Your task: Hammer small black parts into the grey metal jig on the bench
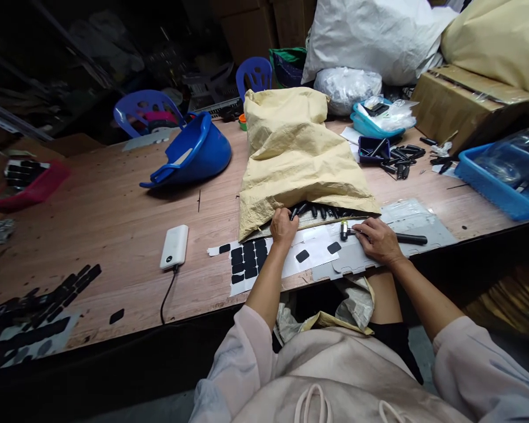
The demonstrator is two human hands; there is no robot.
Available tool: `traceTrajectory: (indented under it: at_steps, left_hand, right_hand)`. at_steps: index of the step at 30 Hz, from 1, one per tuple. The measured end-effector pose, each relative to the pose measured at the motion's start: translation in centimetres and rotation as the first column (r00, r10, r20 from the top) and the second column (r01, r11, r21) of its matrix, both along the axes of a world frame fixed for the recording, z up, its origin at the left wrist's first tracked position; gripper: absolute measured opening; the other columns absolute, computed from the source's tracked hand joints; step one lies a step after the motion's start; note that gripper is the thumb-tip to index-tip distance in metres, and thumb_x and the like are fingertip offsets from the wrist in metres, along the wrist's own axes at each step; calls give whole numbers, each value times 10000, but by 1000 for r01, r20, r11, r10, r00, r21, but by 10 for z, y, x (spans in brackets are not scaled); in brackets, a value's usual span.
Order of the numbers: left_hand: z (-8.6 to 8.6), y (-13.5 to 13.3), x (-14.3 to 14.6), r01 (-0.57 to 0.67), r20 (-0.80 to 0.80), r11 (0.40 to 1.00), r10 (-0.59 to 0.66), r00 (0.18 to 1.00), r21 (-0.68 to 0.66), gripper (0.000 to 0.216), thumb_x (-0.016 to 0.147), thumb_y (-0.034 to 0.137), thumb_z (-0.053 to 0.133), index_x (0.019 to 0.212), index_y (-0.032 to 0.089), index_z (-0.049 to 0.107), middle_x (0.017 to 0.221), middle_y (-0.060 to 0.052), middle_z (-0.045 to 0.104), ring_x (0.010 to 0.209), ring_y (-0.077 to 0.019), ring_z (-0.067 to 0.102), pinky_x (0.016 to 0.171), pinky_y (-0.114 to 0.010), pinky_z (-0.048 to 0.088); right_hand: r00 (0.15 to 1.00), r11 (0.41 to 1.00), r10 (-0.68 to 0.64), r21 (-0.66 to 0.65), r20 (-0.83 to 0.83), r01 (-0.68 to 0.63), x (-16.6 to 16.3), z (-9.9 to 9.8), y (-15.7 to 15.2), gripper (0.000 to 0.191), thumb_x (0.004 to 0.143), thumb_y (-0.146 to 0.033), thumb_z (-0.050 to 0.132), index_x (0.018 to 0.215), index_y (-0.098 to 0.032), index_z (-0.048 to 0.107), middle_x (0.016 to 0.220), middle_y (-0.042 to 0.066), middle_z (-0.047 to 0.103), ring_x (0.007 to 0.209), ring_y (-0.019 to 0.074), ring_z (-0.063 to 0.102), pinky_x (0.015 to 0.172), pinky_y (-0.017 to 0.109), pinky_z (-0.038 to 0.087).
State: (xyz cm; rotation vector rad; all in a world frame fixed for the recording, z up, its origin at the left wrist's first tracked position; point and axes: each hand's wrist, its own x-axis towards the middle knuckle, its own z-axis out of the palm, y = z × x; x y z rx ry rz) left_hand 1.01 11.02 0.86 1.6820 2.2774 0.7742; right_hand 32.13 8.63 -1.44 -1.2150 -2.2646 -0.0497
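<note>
Pale top (335, 370) nearest | right hand (379, 239): fingers (362, 228) round hammer (344, 231), probably head-heavy, stiff; best held by black handle (412, 239) | left hand (284, 228) at sack's (304, 147) near mouth, grip unclear.

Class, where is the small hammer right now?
In the head view, right of centre, the hammer passes under the right hand, its head near the open mouth of the cream sack.
</note>
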Motion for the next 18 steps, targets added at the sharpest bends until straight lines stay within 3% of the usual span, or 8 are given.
traceTrajectory:
  at_steps: [5,10,12,18]
  left_hand:
    - [-1,-48,-12,108,99,990,-117,988,94,71,883,209,730,939,219,688,970,-52,723,971,-237,640,889,-357,510]
    - [-8,-94,0,384,180,919,-395,901,90,130,867,203,760,985,241,719,984,-30,740,976,-227,624,893,-353,509]
    - [-12,-101,7,436,162,897,-442,882,73,128,861,193,767,971,239,723,987,-30,736,1004,-235,616,934,-370,496]
    - [-17,-97,14,409,143,913,-407,902,16,141,863,270,791,995,251,746,1000,-34,710,1021,-243,604,942,-385,475]
  right_hand:
    - [1000,1000,-19,-18,-2,19,0,0,0,227,989,-295,568,1091,-248,765,953,75,669,896,234,568,809,363,450]
    - [1000,999,-12,-42,-11,12,0,-1,1,233,981,-300,576,1095,-243,772,961,77,677,901,241,573,818,381,463]
    - [1000,999,-17,-38,-15,17,0,-2,1,242,981,-306,575,1098,-244,777,961,81,674,902,245,573,824,386,467]
    - [1000,1000,-10,-21,-7,10,2,-4,3,251,981,-303,580,1115,-245,784,965,86,666,909,246,574,824,383,465]
